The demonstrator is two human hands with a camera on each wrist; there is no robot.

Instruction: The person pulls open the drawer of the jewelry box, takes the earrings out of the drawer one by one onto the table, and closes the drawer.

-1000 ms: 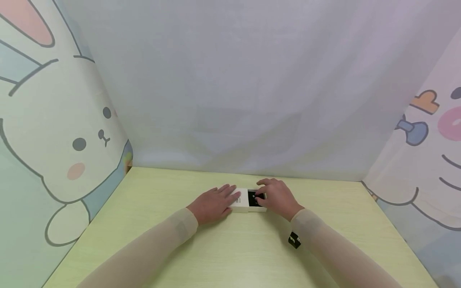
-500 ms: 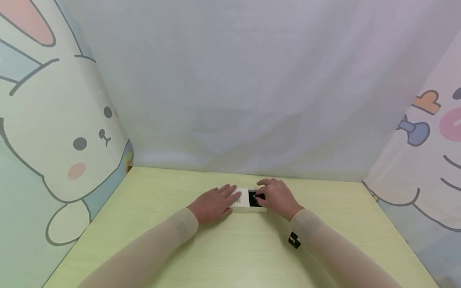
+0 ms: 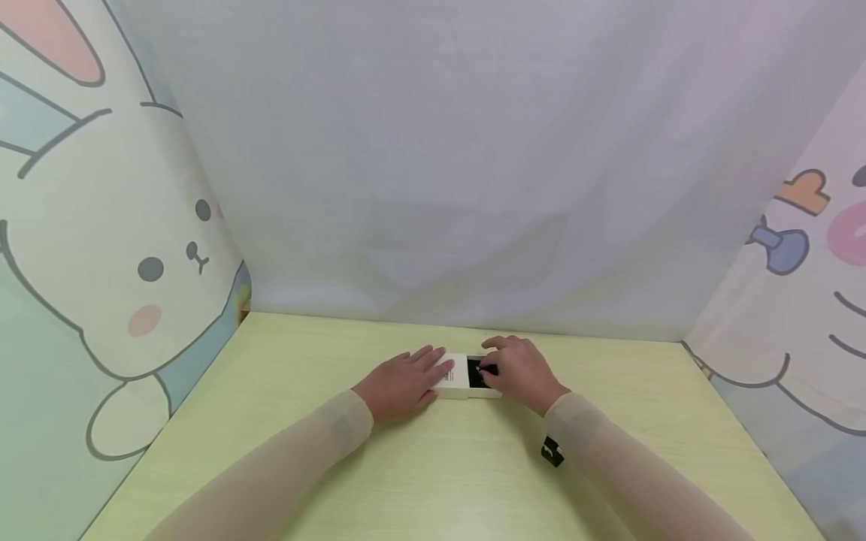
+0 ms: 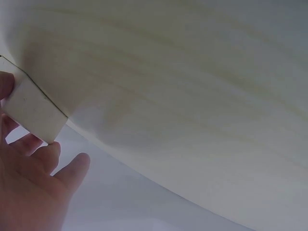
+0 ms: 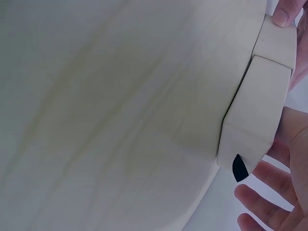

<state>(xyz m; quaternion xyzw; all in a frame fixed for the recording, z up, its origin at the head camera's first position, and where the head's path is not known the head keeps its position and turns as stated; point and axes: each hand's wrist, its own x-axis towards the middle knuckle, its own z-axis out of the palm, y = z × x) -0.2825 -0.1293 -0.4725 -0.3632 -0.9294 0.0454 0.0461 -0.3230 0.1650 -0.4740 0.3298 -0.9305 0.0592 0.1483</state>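
Note:
Near the table's far edge lies a small white slide-out box, its sleeve printed with dark text. A tray sticks out at the right, showing a black insert with a small white mark. My left hand grips the sleeve, with the thumb along the near side and fingers spread over the top. Over the tray, my right hand has its thumb and forefinger bent together at the black insert; whether they pinch it is unclear. A black tab shows at the tray's end in the right wrist view.
The pale wood table stretches around the box. Behind it hangs a grey-white curtain; cartoon-printed cloth flanks both sides. A small black piece with a white mark is by the right sleeve.

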